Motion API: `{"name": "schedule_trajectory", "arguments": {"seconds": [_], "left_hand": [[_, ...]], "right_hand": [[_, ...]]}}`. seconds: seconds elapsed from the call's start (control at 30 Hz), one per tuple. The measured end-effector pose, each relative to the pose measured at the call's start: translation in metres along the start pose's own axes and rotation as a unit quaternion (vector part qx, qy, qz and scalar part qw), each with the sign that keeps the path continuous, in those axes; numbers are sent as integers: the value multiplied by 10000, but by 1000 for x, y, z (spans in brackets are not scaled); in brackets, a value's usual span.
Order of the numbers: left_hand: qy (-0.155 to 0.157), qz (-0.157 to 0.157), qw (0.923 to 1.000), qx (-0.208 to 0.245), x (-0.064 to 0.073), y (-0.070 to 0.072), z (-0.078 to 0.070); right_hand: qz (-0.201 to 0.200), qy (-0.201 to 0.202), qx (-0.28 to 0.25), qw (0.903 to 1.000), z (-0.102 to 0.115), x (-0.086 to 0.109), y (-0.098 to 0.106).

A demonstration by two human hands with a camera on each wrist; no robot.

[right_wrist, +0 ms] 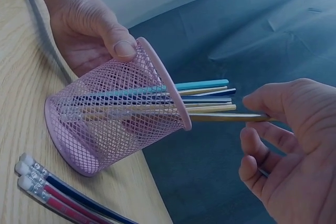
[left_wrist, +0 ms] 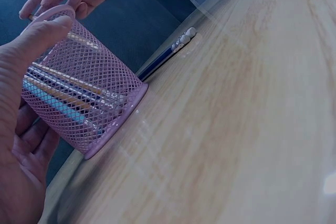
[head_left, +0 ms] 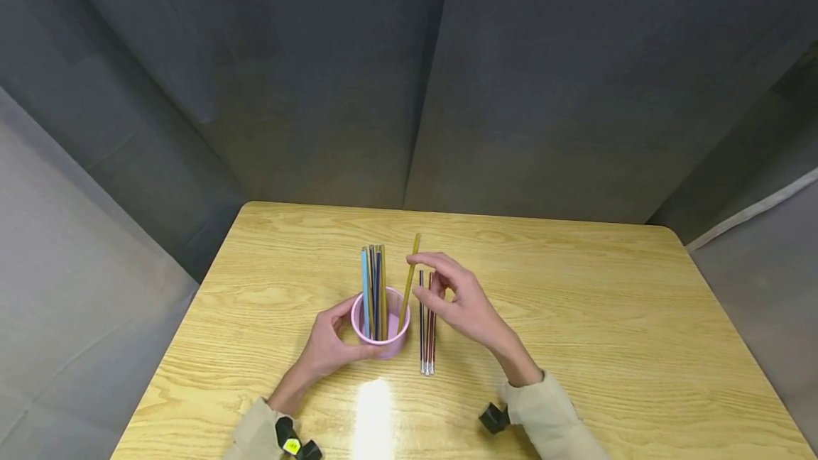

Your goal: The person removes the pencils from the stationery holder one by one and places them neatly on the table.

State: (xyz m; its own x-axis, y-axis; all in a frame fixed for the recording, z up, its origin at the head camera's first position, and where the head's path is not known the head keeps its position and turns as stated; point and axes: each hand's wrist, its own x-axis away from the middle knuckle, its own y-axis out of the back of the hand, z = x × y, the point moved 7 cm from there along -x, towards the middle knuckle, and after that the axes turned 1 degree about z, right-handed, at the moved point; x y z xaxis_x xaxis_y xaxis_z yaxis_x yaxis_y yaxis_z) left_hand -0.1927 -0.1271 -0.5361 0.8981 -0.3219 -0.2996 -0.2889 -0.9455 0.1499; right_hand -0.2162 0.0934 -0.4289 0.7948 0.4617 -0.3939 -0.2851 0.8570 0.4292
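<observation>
A pink mesh pencil cup [head_left: 388,351] stands on the table, tipped slightly, with several pencils in it, among them a light blue one [head_left: 366,282] and dark blue ones. My left hand [head_left: 329,346] grips the cup from the left, its thumb along the near side by the rim. My right hand [head_left: 463,300] holds a yellow pencil [head_left: 411,277] between thumb and index finger near its upper end; the pencil's lower part is inside the cup and leans right. Beside the cup lie a dark blue pencil [head_left: 422,325] and red pencils [right_wrist: 63,208] with white erasers.
The wooden table [head_left: 575,289] spreads wide to the right and left of the cup. Dark grey curtains [head_left: 319,91] hang behind its far edge, with lighter cloth at both sides. A bright reflection lies on the near tabletop.
</observation>
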Motion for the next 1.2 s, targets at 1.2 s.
{"name": "schedule_trajectory", "arguments": {"seconds": [1.2], "left_hand": [[-8, -30, 10000, 19, 1, 1, 0]], "right_hand": [[-589, 239, -430, 9971, 11, 0, 14]]}}
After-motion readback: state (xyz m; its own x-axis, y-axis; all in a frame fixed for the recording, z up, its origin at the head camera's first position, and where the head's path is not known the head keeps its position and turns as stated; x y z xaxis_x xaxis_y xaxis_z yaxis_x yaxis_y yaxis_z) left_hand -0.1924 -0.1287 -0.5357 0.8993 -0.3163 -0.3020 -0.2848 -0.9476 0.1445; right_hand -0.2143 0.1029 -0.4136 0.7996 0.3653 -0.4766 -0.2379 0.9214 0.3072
